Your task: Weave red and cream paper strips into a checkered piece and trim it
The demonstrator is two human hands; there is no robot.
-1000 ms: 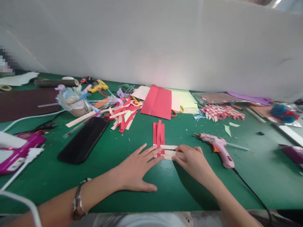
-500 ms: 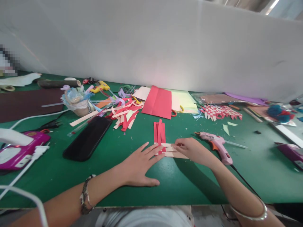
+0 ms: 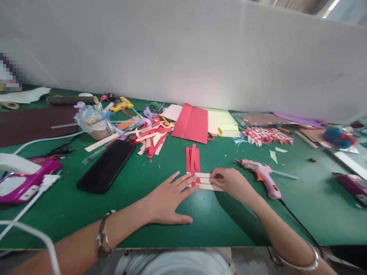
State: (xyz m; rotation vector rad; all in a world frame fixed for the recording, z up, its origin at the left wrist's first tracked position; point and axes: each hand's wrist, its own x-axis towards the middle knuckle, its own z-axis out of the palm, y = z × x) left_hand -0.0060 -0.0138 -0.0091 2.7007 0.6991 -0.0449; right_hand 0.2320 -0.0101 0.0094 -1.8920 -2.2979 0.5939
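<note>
Left hand [image 3: 168,204]: fingers spread flat over the red strips [image 3: 193,157], likely so nothing slides.
Right hand [image 3: 229,184]: thumb and fingers pinched on the pale strips [image 3: 205,181], seemingly steadying them.
Strip layout: red toward the desk's [image 3: 160,238] far edge, pale parallel to its front edge.
Glue gun [image 3: 266,177]: rightward, probably parked within reach.

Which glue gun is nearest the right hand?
The pink glue gun, just right of the right hand; the yellow glue gun lies far back on the left.
</note>
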